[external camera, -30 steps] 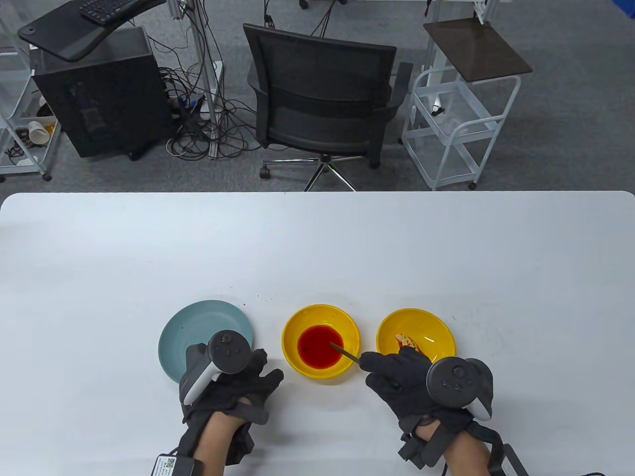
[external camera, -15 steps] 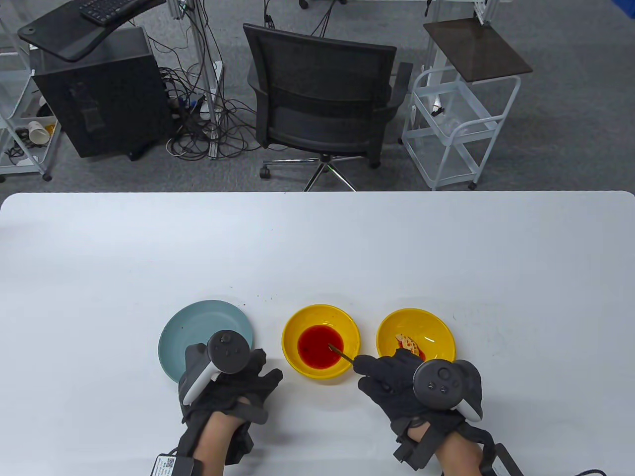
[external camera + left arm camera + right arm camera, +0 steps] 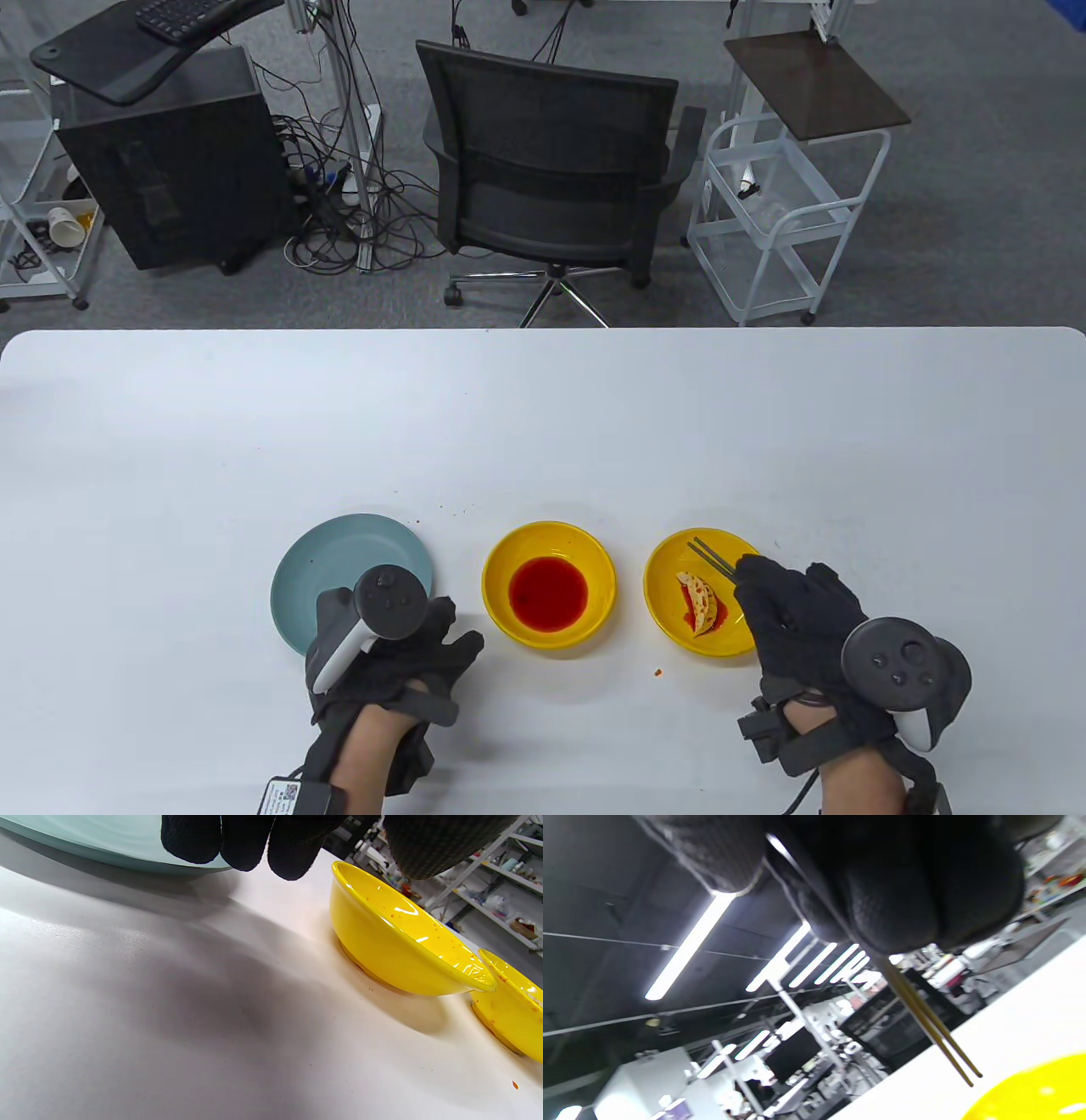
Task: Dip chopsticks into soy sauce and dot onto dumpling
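two chopsticks (image 3: 711, 557) pinched in the right hand (image 3: 797, 624) grip point to 10 o'clock over the dumpling (image 3: 701, 603) bowl (image 3: 674, 556); left hand (image 3: 399, 649) grip rests loosely spread on the desk (image 3: 543, 424).

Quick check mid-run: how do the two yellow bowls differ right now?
The middle yellow bowl holds a pool of red sauce; the right yellow bowl holds a dumpling with red smears beside it. The chopsticks, held by the right hand, point over the right bowl; nothing reaches over the middle one. Both are glossy yellow, alike in size, and sit side by side on the white table.
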{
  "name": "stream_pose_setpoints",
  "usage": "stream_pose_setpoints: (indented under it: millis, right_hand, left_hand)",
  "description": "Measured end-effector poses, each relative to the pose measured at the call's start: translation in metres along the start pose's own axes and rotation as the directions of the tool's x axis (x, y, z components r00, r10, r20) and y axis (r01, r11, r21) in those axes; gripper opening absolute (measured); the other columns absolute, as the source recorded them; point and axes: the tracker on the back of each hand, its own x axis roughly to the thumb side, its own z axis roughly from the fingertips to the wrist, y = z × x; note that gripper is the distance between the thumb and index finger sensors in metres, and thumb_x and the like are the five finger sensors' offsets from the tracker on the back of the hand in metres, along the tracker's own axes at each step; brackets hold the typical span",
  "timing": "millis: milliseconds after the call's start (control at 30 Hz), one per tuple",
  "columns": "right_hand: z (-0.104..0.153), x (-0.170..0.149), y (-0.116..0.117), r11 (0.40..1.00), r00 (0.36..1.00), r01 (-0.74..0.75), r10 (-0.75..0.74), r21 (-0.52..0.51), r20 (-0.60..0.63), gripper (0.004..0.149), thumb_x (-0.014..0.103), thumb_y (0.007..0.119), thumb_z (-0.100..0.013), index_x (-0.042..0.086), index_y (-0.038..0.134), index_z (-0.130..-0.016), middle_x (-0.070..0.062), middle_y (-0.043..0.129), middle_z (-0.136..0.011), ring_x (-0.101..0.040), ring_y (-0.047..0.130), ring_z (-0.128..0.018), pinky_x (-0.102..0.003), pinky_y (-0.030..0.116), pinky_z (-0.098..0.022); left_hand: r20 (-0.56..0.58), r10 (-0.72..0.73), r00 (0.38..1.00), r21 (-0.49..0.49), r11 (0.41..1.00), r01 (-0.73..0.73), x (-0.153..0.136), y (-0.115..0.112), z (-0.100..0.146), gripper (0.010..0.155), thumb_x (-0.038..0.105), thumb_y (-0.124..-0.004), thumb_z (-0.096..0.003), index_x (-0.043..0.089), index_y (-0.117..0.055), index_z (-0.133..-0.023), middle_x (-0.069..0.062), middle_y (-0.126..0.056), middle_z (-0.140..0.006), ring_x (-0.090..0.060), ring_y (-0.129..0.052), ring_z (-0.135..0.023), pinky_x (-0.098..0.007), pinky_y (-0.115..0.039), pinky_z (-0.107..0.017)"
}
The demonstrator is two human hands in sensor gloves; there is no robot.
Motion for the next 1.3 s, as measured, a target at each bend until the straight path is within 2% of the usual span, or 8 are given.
stream_pose_setpoints:
  millis: [100, 233, 433, 633, 833, 1000, 1300]
  right_hand:
    - [-0.002, -0.006, 0.003, 0.999, 0.999, 0.012, -0.011, 0.038, -0.03, 0.057, 0.048, 0.074, -0.043, 0.004, 0.088, -0.078, -0.02, 0.102, -0.056, -0.047, 0.098, -0.048, -0.075, 0.056, -0.064]
    - [-0.003, -0.006, 0.012, 0.994, 0.998, -0.042, 0.046, 0.1, -0.035, 0.057, 0.048, 0.074, -0.043, 0.006, 0.088, -0.079, -0.019, 0.102, -0.057, -0.046, 0.098, -0.049, -0.075, 0.056, -0.064]
    - [-0.003, -0.003, 0.017, 0.988, 0.996, -0.07, 0.076, 0.14, -0.037, 0.057, 0.048, 0.074, -0.043, 0.006, 0.088, -0.079, -0.019, 0.102, -0.058, -0.046, 0.098, -0.05, -0.075, 0.056, -0.064]
    - [-0.003, -0.003, 0.011, 0.989, 0.997, -0.06, 0.067, 0.133, -0.048, 0.057, 0.048, 0.075, -0.043, 0.005, 0.089, -0.078, -0.019, 0.103, -0.057, -0.047, 0.098, -0.05, -0.075, 0.056, -0.065]
    - [0.0, 0.002, 0.0, 0.998, 1.0, -0.013, 0.013, 0.059, -0.012, 0.056, 0.048, 0.074, -0.043, 0.006, 0.089, -0.078, -0.019, 0.102, -0.057, -0.046, 0.098, -0.05, -0.075, 0.056, -0.065]
    - [0.0, 0.005, 0.005, 0.996, 1.0, -0.019, 0.017, 0.085, 0.021, 0.057, 0.048, 0.074, -0.043, 0.006, 0.089, -0.079, -0.018, 0.102, -0.058, -0.046, 0.098, -0.051, -0.075, 0.056, -0.065]
    - [-0.001, 0.003, 0.017, 0.984, 0.998, -0.068, 0.07, 0.165, -0.002, 0.057, 0.048, 0.074, -0.043, 0.007, 0.088, -0.079, -0.018, 0.102, -0.059, -0.046, 0.098, -0.052, -0.076, 0.055, -0.065]
  left_hand:
    - [-0.001, -0.001, 1.0, -0.004, 1.0, 0.001, 0.001, -0.001, 0.0, 0.078, 0.063, -0.072, -0.0485, 0.016, -0.061, -0.109, -0.012, -0.054, -0.115, -0.048, -0.061, -0.102, -0.071, -0.04, -0.072]
    - [-0.003, -0.004, 1.0, -0.006, 1.0, 0.004, 0.0, -0.001, 0.0, 0.078, 0.063, -0.072, -0.0485, 0.016, -0.061, -0.109, -0.012, -0.054, -0.115, -0.048, -0.061, -0.102, -0.071, -0.04, -0.072]
    - [-0.011, -0.001, 1.0, -0.007, 1.0, 0.001, -0.001, 0.0, 0.0, 0.078, 0.063, -0.072, -0.0485, 0.016, -0.061, -0.109, -0.012, -0.054, -0.115, -0.048, -0.061, -0.102, -0.071, -0.04, -0.072]
    - [-0.009, -0.002, 1.0, -0.009, 1.0, 0.002, -0.001, 0.0, 0.0, 0.078, 0.063, -0.072, -0.0485, 0.016, -0.061, -0.109, -0.012, -0.054, -0.115, -0.048, -0.061, -0.102, -0.072, -0.04, -0.072]
    - [-0.011, -0.001, 1.0, -0.01, 1.0, 0.001, -0.001, 0.0, 0.0, 0.078, 0.063, -0.072, -0.0484, 0.016, -0.061, -0.109, -0.012, -0.054, -0.115, -0.048, -0.061, -0.102, -0.071, -0.04, -0.072]
    - [-0.011, -0.003, 1.0, -0.01, 1.0, 0.003, 0.0, 0.0, 0.0, 0.078, 0.063, -0.072, -0.0484, 0.016, -0.061, -0.109, -0.012, -0.054, -0.115, -0.048, -0.061, -0.102, -0.072, -0.04, -0.072]
    - [-0.012, -0.001, 1.0, -0.011, 1.0, 0.001, -0.001, 0.0, 0.0, 0.078, 0.063, -0.072, -0.0484, 0.016, -0.061, -0.109, -0.012, -0.054, -0.115, -0.048, -0.061, -0.102, -0.072, -0.04, -0.072]
